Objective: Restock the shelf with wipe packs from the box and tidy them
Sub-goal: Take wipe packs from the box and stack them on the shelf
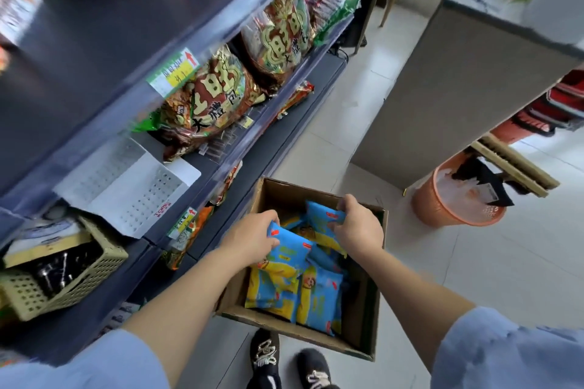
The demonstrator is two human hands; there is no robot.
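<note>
An open cardboard box (366, 294) stands on the floor by the shelf and holds several blue-and-yellow wipe packs (319, 300). My left hand (252, 237) grips the top corner of one wipe pack (289, 253) at the box's left side. My right hand (358, 226) pinches the top edge of a second wipe pack (322, 215) near the far side of the box. Both packs are still inside the box. The shelf (202, 174) to the left has a white perforated tray (132, 186) on the middle level.
Large snack bags (208, 95) fill the shelf level past the tray. A beige basket (79, 287) sits at the lower left. An orange waste bin (455, 199) and a grey counter (442, 98) stand right of the box. My shoes (284, 363) are just in front of it.
</note>
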